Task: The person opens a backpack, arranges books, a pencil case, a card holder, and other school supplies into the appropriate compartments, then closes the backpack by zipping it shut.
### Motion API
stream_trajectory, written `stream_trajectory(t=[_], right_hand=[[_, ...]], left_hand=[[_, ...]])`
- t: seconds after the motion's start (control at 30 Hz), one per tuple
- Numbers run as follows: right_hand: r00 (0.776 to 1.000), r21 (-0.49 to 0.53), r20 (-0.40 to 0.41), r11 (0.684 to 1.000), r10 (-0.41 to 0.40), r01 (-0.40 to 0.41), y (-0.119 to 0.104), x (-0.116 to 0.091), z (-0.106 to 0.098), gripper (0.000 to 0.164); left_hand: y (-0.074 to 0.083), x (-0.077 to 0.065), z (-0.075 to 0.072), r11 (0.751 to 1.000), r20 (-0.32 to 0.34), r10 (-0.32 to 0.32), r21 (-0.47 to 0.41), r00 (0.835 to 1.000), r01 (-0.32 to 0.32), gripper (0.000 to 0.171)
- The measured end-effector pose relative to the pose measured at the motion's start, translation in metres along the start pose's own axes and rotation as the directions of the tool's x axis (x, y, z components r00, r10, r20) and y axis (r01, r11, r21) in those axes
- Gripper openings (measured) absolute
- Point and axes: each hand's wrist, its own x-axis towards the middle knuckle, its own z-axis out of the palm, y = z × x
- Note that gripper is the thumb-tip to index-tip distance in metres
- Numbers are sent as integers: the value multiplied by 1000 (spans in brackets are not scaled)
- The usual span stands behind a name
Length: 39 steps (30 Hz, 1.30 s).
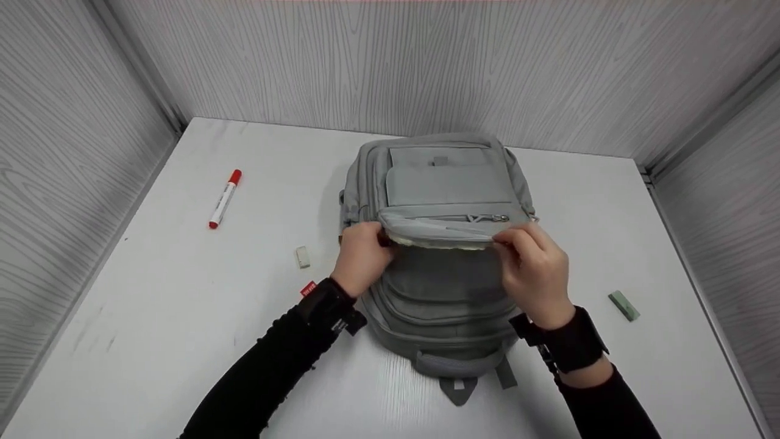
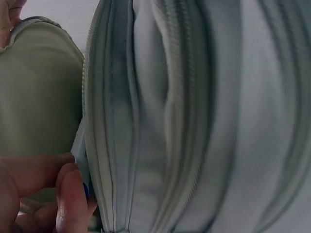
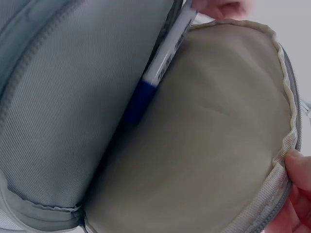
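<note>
A grey backpack (image 1: 451, 183) lies on the table with its top handle toward me. Its front pocket gapes, the flap (image 1: 426, 227) folded back and its beige lining (image 3: 223, 107) showing in the right wrist view. At the pocket's left side my left hand (image 1: 364, 256) pinches a white marker with a blue cap (image 3: 169, 51), which slants down into the fold between flap and bag. In the head view the marker is hidden. My right hand (image 1: 539, 274) pinches the flap's zippered edge on the right, holding it up.
A white marker with red ends (image 1: 224, 201) lies on the table (image 1: 183, 292) at the left. Closer to the bag is a small whitish block (image 1: 303, 257). A green block (image 1: 624, 305) lies on the right. Wood-grain panels (image 1: 396, 67) enclose the back and sides.
</note>
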Motion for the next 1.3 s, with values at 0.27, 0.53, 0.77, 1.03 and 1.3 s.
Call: stream_trajectory(t=[0.27, 0.53, 0.77, 1.03, 1.3], right_hand=[[999, 13, 43, 1000, 17, -18, 1, -12, -1, 7], [997, 11, 64, 999, 34, -34, 3, -23, -1, 10], [997, 10, 57, 999, 50, -50, 4, -26, 0, 19], [998, 12, 64, 1000, 2, -3, 4, -35, 2, 26], [997, 23, 72, 1000, 19, -21, 6, -38, 2, 22]], left_hand=[[2, 4, 12, 964, 70, -149, -212, 986, 160, 10], [8, -1, 22, 700, 261, -283, -602, 923, 385, 37], [2, -3, 16, 679, 303, -282, -608, 910, 412, 37], [-4, -22, 6, 895, 265, -177, -357, 948, 267, 25], [15, -60, 8, 966, 227, 249, 4, 941, -257, 9]])
